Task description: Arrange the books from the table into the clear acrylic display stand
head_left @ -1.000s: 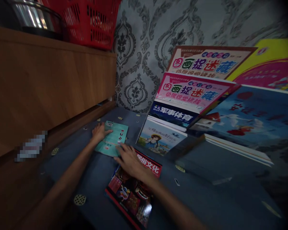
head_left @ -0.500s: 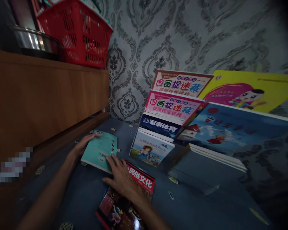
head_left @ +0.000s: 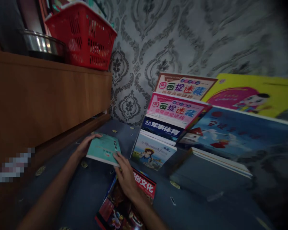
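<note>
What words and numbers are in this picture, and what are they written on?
"图画捉迷藏": brown-bordered book
"图画捉迷藏": pink book
"少儿 军事体育": dark blue book
"俗文化": red-and-black book; the right hand hides the start
"安徒生", I think: large blue book; its last characters are blurred
Too small or blurred: the green book, yellow book and sky-blue book, plus the smaller lines. No readable numbers.

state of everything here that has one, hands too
Teal book: shut, held, tilted
Left hand: gripping the teal book's left edge
Right hand: touching its near right corner
Red-and-black book: shut, lying face up
Standing books: shut, covers outward
Red basket: upright, things above its rim
Metal vessel: upright, inside hidden
</note>
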Available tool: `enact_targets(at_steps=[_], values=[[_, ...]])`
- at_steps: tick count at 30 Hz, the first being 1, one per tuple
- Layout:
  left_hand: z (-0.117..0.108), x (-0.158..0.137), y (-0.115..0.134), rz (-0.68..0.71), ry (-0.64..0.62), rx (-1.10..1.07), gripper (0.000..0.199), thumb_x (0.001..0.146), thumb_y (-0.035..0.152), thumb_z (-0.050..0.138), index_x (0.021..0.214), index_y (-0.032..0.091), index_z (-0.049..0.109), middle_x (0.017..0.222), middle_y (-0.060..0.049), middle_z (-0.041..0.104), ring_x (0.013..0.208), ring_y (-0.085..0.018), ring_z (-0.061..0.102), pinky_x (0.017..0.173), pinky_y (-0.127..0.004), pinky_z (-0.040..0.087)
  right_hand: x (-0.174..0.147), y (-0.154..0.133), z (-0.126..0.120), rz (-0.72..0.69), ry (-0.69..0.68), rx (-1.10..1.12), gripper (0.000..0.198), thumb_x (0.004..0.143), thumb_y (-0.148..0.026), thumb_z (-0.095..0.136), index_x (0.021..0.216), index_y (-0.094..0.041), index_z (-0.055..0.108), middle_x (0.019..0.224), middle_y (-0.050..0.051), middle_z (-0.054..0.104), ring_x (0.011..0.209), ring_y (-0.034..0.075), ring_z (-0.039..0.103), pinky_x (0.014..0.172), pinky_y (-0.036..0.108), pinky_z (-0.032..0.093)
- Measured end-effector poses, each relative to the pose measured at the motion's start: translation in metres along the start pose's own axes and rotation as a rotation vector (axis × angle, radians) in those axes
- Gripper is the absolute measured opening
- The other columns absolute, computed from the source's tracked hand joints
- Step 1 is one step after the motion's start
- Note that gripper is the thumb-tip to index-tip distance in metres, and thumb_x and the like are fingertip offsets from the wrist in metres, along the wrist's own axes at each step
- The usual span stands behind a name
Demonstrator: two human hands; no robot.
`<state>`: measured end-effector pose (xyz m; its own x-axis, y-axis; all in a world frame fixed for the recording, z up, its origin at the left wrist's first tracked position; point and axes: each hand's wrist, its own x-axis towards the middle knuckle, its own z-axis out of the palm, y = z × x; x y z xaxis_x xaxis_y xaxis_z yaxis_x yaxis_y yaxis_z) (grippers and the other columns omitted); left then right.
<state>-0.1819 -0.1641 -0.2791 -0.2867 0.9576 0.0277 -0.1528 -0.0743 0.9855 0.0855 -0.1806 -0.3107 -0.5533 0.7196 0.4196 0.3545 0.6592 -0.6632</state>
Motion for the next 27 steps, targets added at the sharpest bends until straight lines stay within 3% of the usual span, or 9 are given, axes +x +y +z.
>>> enact_targets(at_steps=[4, 9, 14, 19, 23, 27], values=[[-0.005, 0.018, -0.013, 0.168, 0.047, 0.169, 0.041, 0.070, 0.052, 0.066, 0.091, 0.018, 0.075, 0.112, -0.007, 0.073, 0.117, -0.032, 0.059, 0.102, -0.039, 0.044, 0.001, 0.002, 0.001, -0.036, 0.011, -0.027, 0.042, 0.097, -0.030, 0.046, 0.138, -0.032, 0.056, 0.147, 0.005, 0.052, 0.134, 0.024, 0.048, 0.112, 0.047, 0.040], [0.001, 0.025, -0.019, 0.176, 0.167, 0.114, 0.052, 0.068, 0.063, 0.060, 0.080, 0.014, 0.072, 0.089, -0.011, 0.073, 0.088, -0.030, 0.066, 0.084, -0.041, 0.051, 0.007, 0.005, -0.003, -0.077, 0.044, 0.041, 0.037, 0.097, -0.036, 0.047, 0.130, -0.032, 0.064, 0.137, 0.007, 0.062, 0.125, 0.027, 0.057, 0.106, 0.050, 0.046], [-0.003, 0.023, -0.017, 0.265, 0.316, 0.148, 0.034, 0.079, 0.045, 0.055, 0.077, 0.015, 0.071, 0.090, -0.008, 0.073, 0.095, -0.024, 0.063, 0.094, -0.035, 0.046, 0.015, 0.000, -0.012, -0.136, 0.070, 0.141, 0.036, 0.092, -0.047, 0.053, 0.114, -0.027, 0.074, 0.117, 0.006, 0.073, 0.108, 0.027, 0.068, 0.095, 0.043, 0.055], [-0.006, 0.006, -0.012, 0.326, 0.272, 0.172, 0.026, 0.079, 0.020, 0.051, 0.088, 0.014, 0.074, 0.091, -0.006, 0.073, 0.091, -0.020, 0.064, 0.087, -0.030, 0.049, 0.021, -0.017, -0.038, 0.005, 0.128, 0.087, 0.043, 0.085, -0.056, 0.057, 0.103, -0.023, 0.077, 0.098, 0.004, 0.078, 0.085, 0.023, 0.073, 0.071, 0.026, 0.058], [-0.009, -0.004, -0.015, 0.322, 0.163, 0.189, 0.028, 0.079, 0.018, 0.053, 0.101, 0.014, 0.071, 0.085, -0.005, 0.070, 0.076, -0.017, 0.063, 0.071, -0.027, 0.050, 0.028, -0.032, -0.055, -0.006, 0.128, -0.001, 0.046, 0.081, -0.062, 0.055, 0.092, -0.023, 0.077, 0.077, 0.001, 0.076, 0.063, 0.019, 0.071, 0.054, 0.022, 0.053], [-0.013, -0.010, -0.017, 0.440, 0.145, 0.439, 0.021, 0.079, 0.022, 0.062, 0.098, 0.016, 0.071, 0.090, -0.005, 0.068, 0.085, -0.019, 0.060, 0.082, -0.030, 0.048, 0.037, -0.045, -0.058, -0.098, 0.129, -0.168, 0.055, 0.081, -0.072, 0.046, 0.087, -0.028, 0.077, 0.064, 0.000, 0.072, 0.050, 0.019, 0.066, 0.045, 0.025, 0.048]])
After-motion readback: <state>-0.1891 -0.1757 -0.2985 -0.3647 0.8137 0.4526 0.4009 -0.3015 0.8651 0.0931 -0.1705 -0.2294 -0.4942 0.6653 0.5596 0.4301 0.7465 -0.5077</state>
